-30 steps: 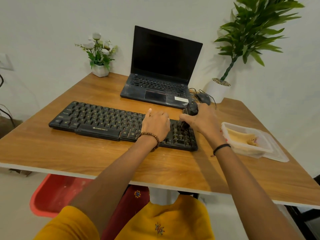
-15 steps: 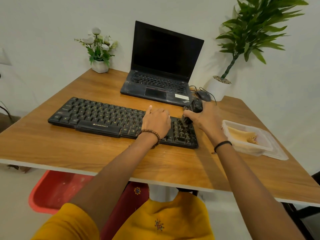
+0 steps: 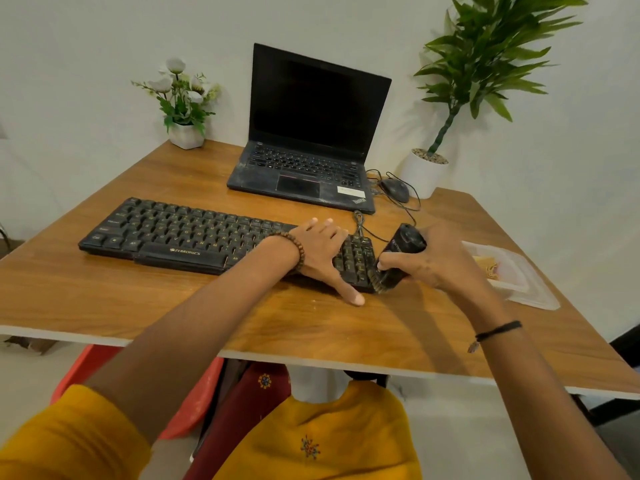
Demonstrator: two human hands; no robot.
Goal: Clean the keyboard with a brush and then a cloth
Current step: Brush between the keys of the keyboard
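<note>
Since the earlier frame the brush (image 3: pixel 404 241) has come down from the far side of the number pad to the near right corner of the black Zebronics keyboard (image 3: pixel 180 233), where its bristles now sit against the corner keys. The right hand (image 3: pixel 438 263) grips the brush's black body with fingers and thumb curled round it, tilted so the bristles point down and toward the person, probably to sweep dust off the keyboard's edge. The left hand (image 3: pixel 320 252) lies flat and uncurled on the keys just left of the number pad, its thumb reaching onto the wooden table (image 3: pixel 207 306); it looks set there to keep the keyboard from sliding under the strokes. The brushing step seems to be under way, and the cloth step is not yet begun.

Just right of the brushing hand stands a clear plastic container (image 3: pixel 535 294), holding a folded yellow cloth (image 3: pixel 488 268), untouched and within easy reach. Farther back are an open ThinkPad laptop (image 3: pixel 311 133) with a dark screen, a wired mouse (image 3: pixel 394 189), a small pot of white flowers (image 3: pixel 185 133) and a potted green plant (image 3: pixel 424 174).
</note>
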